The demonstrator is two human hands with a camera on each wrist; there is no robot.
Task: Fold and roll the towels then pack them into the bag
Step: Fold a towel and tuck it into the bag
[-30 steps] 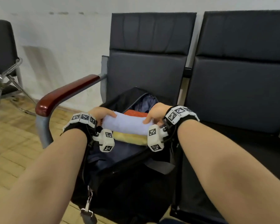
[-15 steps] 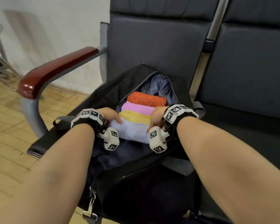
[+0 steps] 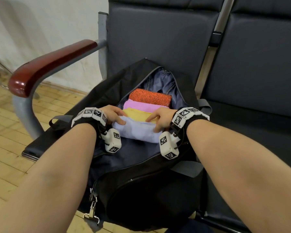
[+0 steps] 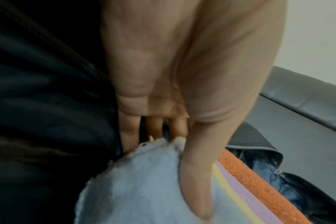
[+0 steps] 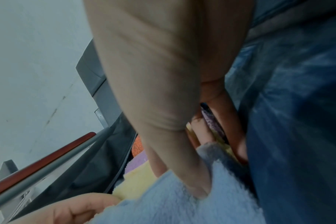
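A black duffel bag (image 3: 134, 179) lies unzipped on a dark seat. Inside it, rolled towels lie side by side: orange (image 3: 149, 97) farthest, then pink (image 3: 141, 106), then yellow (image 3: 138, 113). A pale blue rolled towel (image 3: 138, 132) lies nearest me, against the yellow one. My left hand (image 3: 113, 115) grips its left end, thumb on top (image 4: 196, 181) and fingers down behind the end. My right hand (image 3: 160, 119) grips its right end, thumb pressed into the blue pile (image 5: 197, 178), fingers tucked behind between blue and yellow (image 5: 136, 181).
The seat's red wooden armrest (image 3: 49, 64) on a grey metal frame stands to the left of the bag. A second dark seat (image 3: 259, 98) adjoins on the right. Wooden floor (image 3: 5, 140) lies left. A metal strap clip (image 3: 92, 211) hangs off the bag's near end.
Both hands have lowered the blue roll from above the bag down into it, next to the yellow towel. The head view has tilted down toward the bag.
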